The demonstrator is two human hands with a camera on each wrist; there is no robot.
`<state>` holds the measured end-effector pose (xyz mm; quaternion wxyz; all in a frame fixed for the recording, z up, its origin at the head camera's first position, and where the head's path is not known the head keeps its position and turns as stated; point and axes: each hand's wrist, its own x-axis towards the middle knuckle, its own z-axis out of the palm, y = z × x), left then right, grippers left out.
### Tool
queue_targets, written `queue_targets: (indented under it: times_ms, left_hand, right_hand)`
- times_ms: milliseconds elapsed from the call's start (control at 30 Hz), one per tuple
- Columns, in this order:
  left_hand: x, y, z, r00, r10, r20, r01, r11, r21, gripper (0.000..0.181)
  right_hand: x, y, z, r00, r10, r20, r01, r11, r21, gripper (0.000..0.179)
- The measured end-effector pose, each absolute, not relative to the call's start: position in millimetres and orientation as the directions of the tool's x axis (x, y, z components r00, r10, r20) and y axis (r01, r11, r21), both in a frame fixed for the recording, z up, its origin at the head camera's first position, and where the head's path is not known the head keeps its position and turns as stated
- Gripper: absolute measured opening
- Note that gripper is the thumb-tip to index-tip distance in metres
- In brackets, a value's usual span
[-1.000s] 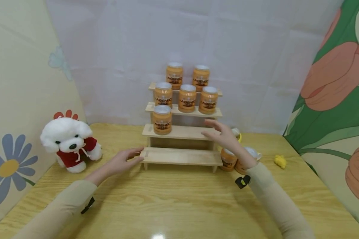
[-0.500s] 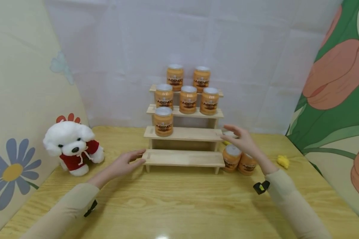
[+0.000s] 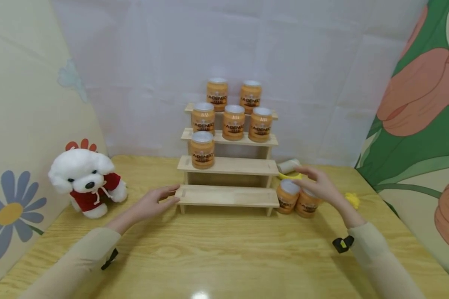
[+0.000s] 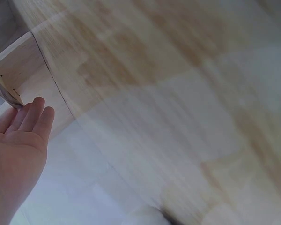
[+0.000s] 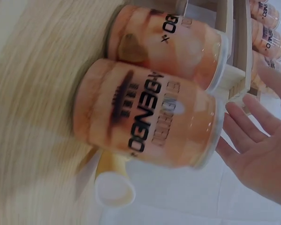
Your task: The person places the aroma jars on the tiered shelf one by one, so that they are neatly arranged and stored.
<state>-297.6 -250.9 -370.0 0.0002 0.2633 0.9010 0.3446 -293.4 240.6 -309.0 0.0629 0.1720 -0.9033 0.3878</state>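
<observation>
A wooden tiered shelf [image 3: 230,196] bears several orange cans with silver tops; one can [image 3: 202,150] stands alone on the left of its second tier from the bottom. My left hand [image 3: 153,204] touches the left end of the lowest tier with fairly straight fingers, also seen beside the board end [image 4: 8,93] in the left wrist view. My right hand [image 3: 319,187] hovers, fingers spread and holding nothing, just above two upright cans beside the shelf: a nearer-shelf can [image 3: 287,197] and an outer can [image 3: 307,204]. In the right wrist view the outer can [image 5: 147,117] is close to its fingers.
Behind those two cans lies a white and yellow object [image 3: 289,168], partly hidden. A small yellow item [image 3: 352,200] is on the table [image 3: 224,249] at the right. A white plush dog [image 3: 87,182] in red sits at the left. Cloth [image 3: 153,62] hangs behind the shelf.
My right hand has moved right and down, from in front of the second tier to above the two cans. My left hand has stayed at the shelf's left end.
</observation>
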Motion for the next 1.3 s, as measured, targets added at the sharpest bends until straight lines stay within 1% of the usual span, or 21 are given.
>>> queue_targets:
  times_ms: [267, 500, 633, 933, 1100, 1300]
  left_hand:
    - [-297, -251, -366, -0.864, 0.476, 0.166, 0.465, 0.625, 0.627, 0.059]
    - [-298, -251, -367, -0.865, 0.475, 0.165, 0.465, 0.63, 0.622, 0.06]
    - [-298, -252, -368, -0.86, 0.48, 0.173, 0.475, 0.629, 0.616, 0.059]
    - [-298, -252, -368, -0.861, 0.477, 0.176, 0.474, 0.629, 0.616, 0.058]
    - [-298, -252, -369, -0.856, 0.482, 0.187, 0.486, 0.627, 0.609, 0.058]
    - [-298, -251, -369, -0.856, 0.485, 0.181, 0.482, 0.622, 0.617, 0.058]
  right_hand:
    - [-286, 259, -317, -0.942, -0.274, 0.194, -0.33, 0.649, -0.685, 0.056]
    - [-281, 270, -323, -0.944, -0.276, 0.179, -0.326, 0.718, -0.615, 0.054]
    - [-281, 274, -327, -0.95, -0.267, 0.161, -0.309, 0.737, -0.601, 0.059]
    - [-278, 279, -334, -0.972, -0.233, 0.043, -0.204, 0.732, -0.651, 0.08]
    - [-276, 280, -336, -0.966, -0.253, 0.061, -0.232, 0.729, -0.645, 0.077]
    - [-274, 281, -336, -0.974, -0.225, 0.038, -0.196, 0.739, -0.645, 0.077]
